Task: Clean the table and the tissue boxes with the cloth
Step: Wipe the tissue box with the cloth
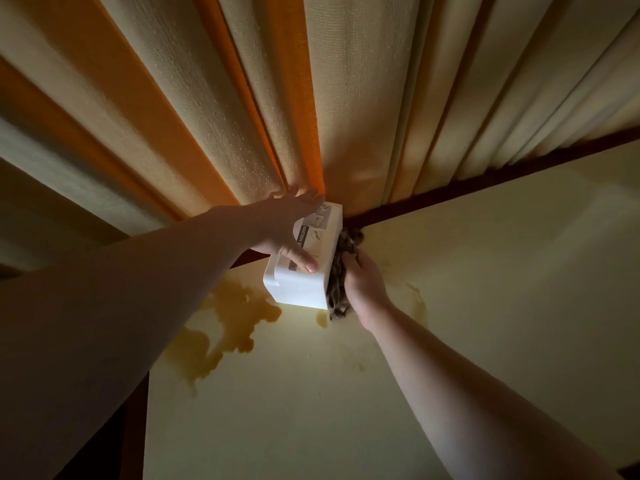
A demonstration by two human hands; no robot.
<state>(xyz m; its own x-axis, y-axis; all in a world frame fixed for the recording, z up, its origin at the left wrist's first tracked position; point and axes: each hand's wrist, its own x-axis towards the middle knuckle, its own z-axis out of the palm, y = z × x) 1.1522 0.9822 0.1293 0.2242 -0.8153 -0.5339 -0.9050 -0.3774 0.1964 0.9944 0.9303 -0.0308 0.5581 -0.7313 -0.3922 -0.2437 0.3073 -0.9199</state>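
A white tissue box (304,282) with a grey label stands tilted at the far corner of the pale table (346,393). My left hand (280,230) holds it from the left, thumb on its top face and fingers over the far end. My right hand (363,282) grips a dark bunched cloth (341,271) and presses it against the box's right side. Part of the cloth is hidden behind the box.
A brown-yellow liquid spill (228,327) spreads over the table left of the box, with a small drop (321,318) beside the cloth and faint stains (417,301) to the right. Cream and orange curtains (242,98) hang close behind the table's dark far edge.
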